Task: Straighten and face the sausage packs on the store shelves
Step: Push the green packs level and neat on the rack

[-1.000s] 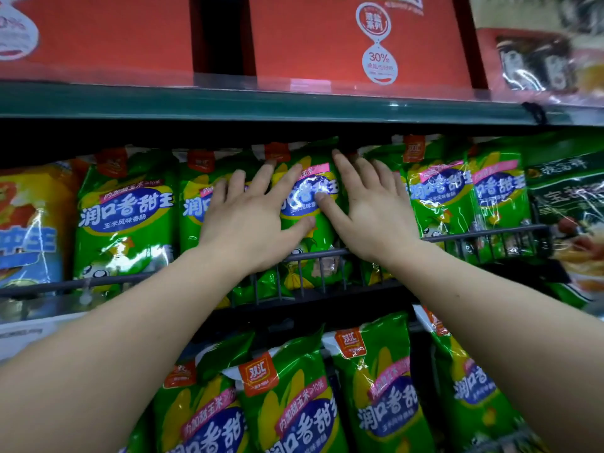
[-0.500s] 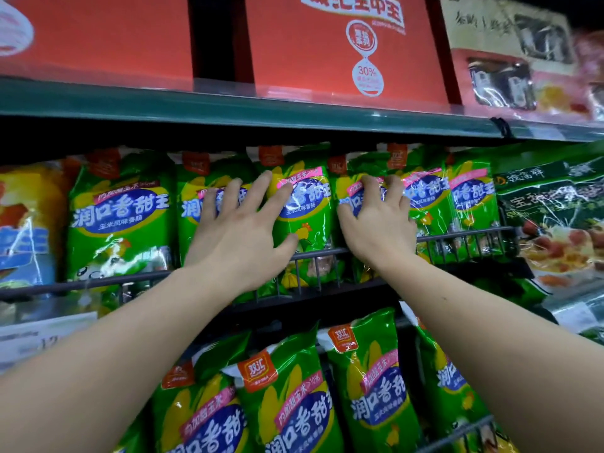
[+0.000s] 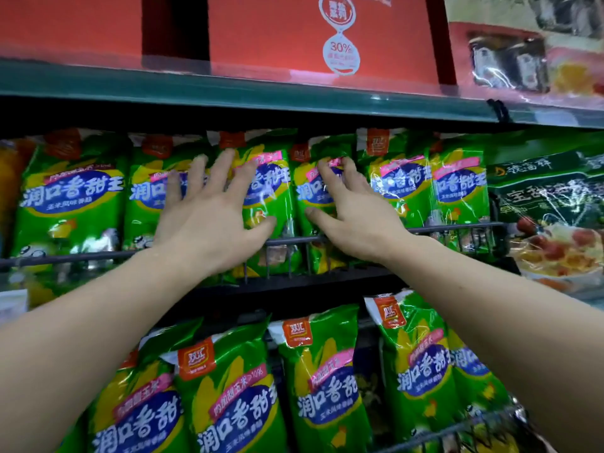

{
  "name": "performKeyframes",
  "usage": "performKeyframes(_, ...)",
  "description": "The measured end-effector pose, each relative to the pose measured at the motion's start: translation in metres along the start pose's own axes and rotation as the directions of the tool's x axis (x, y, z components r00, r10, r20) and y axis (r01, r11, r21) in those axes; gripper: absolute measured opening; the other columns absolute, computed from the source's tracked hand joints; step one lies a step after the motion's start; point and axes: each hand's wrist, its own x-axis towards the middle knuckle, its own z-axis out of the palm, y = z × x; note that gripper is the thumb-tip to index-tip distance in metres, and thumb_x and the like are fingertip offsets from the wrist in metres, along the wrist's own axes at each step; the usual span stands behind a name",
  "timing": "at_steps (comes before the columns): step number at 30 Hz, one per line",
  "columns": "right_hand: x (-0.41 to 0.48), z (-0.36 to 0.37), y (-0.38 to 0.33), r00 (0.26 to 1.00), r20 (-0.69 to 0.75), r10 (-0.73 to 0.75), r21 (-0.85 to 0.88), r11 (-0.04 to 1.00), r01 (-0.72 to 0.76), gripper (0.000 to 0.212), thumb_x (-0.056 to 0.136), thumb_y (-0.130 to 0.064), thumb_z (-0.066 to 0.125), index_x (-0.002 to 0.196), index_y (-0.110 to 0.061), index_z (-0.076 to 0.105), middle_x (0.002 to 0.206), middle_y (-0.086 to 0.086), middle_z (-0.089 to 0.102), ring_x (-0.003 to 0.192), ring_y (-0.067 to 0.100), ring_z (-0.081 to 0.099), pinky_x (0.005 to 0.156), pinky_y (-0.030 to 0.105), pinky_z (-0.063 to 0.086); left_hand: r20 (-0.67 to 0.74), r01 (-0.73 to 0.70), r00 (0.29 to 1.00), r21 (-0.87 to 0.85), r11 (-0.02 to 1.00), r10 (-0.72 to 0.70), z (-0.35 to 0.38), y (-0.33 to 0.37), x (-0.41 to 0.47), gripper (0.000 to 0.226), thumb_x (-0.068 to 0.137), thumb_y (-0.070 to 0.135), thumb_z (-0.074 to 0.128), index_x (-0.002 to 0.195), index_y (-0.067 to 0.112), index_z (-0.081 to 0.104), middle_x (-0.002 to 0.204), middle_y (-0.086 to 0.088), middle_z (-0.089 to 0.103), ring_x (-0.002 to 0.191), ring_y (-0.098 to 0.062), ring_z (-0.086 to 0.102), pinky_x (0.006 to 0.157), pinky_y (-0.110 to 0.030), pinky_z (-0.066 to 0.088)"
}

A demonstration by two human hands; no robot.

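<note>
Now the left hand (image 3: pixel 209 220), fingers spread, is pressing one sausage pack (image 3: pixel 274 197) behind the wire rail (image 3: pixel 451 226); the right hand (image 3: pixel 359 214), at its three o'clock, is touching the next pack (image 3: pixel 305 188), unclenched. Next, probably squaring it upright.

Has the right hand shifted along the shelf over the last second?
Yes, rightward. The right hand had its thumb on the middle pack under the left hand; now it rests wholly on the neighbouring pack to the right.

Middle shelf: sausage packs (image 3: pixel 72 197) in row behind wire rail (image 3: pixel 457 226) — left hand (image 3: pixel 209 223) on centre packs, right hand (image 3: pixel 359 217) on next pack right. Boxes (image 3: pixel 277 37) on shelf above, lower packs (image 3: pixel 235 403) beneath.
</note>
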Motion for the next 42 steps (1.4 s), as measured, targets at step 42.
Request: performKeyframes(42,0.008,-0.044,0.117,1.000,-0.001,-0.024,0.308,0.951,0.023,0.069,0.102,-0.013,0.046,0.158,-0.020,0.006,0.146,0.024,0.044,0.099,0.024,0.053,0.085,0.034,0.043,0.195,-0.069,0.980,0.161,0.984,0.037,0.019,0.116,0.052,0.074,0.088,0.078,0.022,0.148,0.054,-0.014,0.157,0.026,-0.022,0.151,-0.032,-0.005,0.113,-0.068,-0.010)
